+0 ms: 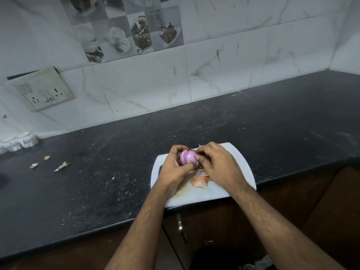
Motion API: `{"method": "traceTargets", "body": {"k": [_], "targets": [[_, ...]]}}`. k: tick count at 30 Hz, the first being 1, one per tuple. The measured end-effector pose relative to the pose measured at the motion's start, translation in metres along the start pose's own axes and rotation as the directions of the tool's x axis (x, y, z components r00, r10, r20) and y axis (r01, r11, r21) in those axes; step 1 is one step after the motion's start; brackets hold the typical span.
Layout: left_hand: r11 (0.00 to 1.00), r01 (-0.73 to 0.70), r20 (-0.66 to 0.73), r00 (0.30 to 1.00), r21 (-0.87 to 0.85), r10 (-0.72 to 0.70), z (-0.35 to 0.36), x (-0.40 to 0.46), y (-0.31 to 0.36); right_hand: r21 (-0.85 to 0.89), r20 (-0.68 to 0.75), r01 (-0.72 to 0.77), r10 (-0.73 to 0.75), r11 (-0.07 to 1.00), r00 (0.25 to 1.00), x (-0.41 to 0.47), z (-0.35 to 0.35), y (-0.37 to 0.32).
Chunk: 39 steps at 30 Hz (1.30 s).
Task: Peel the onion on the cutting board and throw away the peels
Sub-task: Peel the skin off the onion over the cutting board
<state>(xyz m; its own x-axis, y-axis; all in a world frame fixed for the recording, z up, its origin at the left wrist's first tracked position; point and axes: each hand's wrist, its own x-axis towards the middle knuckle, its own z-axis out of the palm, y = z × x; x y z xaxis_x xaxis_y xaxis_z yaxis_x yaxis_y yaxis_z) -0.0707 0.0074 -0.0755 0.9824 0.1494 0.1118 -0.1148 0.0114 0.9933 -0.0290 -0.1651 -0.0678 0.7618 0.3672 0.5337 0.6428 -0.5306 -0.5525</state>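
Onion, mostly bare and purple, sat above the white cutting board, cupped by the left hand with curled fingers; the right hand pinched skin at its right side. Loose peels lay on the board just nearer. Scraps littered the black counter far left.

Home kitchen: tiled backsplash, black countertop.

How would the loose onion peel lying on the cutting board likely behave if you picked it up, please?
The peel looks thin and curled, so it is probably very light and would crumple or tear if pinched. It lies cupped on the cutting board, so a push would likely slide it.
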Motion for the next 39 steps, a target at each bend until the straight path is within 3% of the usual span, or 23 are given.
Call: {"method": "traceTargets", "body": {"k": [15,22,26,39], "targets": [[1.000,-0.001,-0.035,0.999,0.008,0.001,0.001,-0.001,0.001,0.059,-0.016,-0.021,0.021,0.998,1.000,0.000,-0.001,0.000],[0.998,-0.029,-0.018,0.999,0.063,0.030,0.002,-0.004,0.005,0.171,0.104,-0.007,-0.011,0.985,0.995,0.000,-0.002,-0.002],[0.978,-0.079,-0.064,0.994,0.194,0.093,0.006,-0.008,0.010,0.149,0.120,0.005,-0.023,0.989,0.992,0.001,-0.003,-0.003],[0.989,-0.061,-0.023,0.998,0.137,0.065,0.005,-0.005,0.009,0.093,0.083,0.055,-0.063,0.994,0.995,0.000,-0.007,-0.008]]}}
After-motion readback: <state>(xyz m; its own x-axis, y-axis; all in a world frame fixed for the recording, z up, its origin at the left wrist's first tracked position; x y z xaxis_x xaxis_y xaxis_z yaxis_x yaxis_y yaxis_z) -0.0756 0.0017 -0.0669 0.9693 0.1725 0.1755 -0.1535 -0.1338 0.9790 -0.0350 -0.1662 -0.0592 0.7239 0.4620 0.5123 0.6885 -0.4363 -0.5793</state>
